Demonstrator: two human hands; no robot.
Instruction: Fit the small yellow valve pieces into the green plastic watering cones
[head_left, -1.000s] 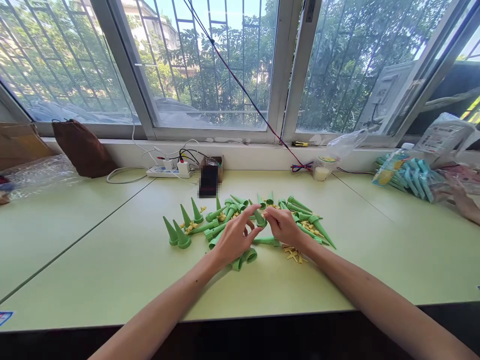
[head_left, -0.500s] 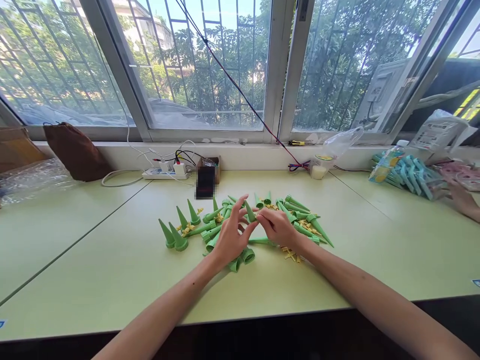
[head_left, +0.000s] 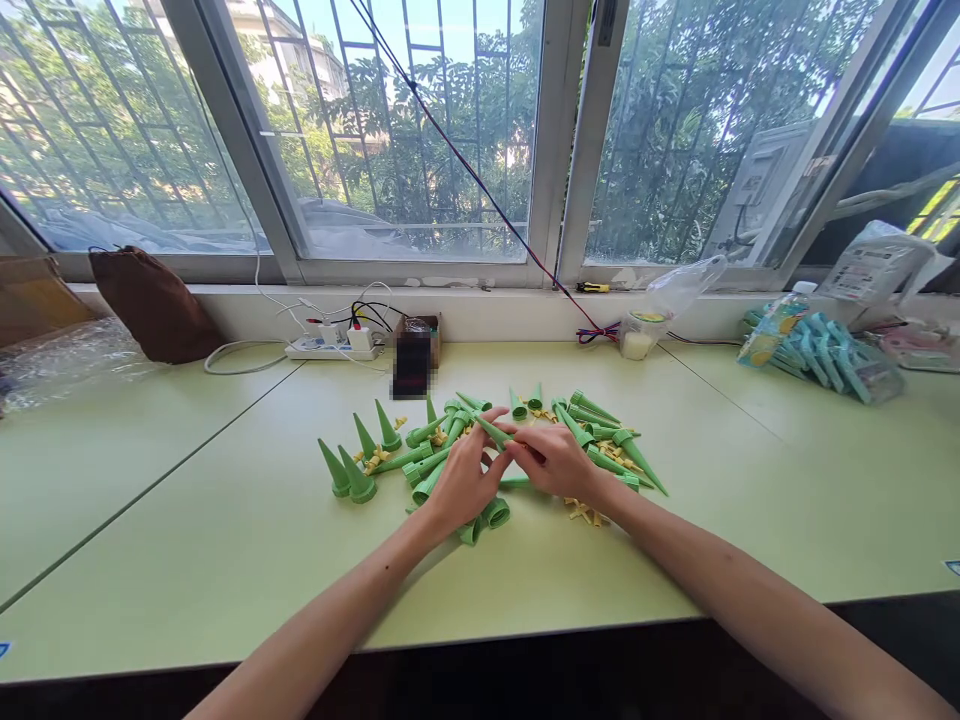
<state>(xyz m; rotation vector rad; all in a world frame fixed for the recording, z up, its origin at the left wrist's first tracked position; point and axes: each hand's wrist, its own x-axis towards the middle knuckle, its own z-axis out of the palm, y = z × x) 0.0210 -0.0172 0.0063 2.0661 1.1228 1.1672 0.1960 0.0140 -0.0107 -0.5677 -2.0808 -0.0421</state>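
A heap of green cone-shaped plastic spikes point(head_left: 600, 435) with small yellow pieces point(head_left: 581, 512) among them lies on the pale green table point(head_left: 225, 540). Both my hands meet over the middle of the heap. My left hand point(head_left: 461, 480) and my right hand point(head_left: 551, 460) are closed together on one green spike point(head_left: 493, 432), whose tip points up and to the left. Three spikes point(head_left: 360, 460) stand upright on their wide ends to the left of the heap.
A power strip point(head_left: 330, 345) with cables and a small dark box point(head_left: 414, 362) sit at the back by the window sill. A brown bag point(head_left: 154, 305) is at the far left. Blue packaged items point(head_left: 825, 350) and a lidded cup point(head_left: 637, 338) lie at the right.
My left fingers were spread around the spike; they have closed on it, and the spike now lies more tilted between both hands. Another person's hand at the far right edge has gone from view.
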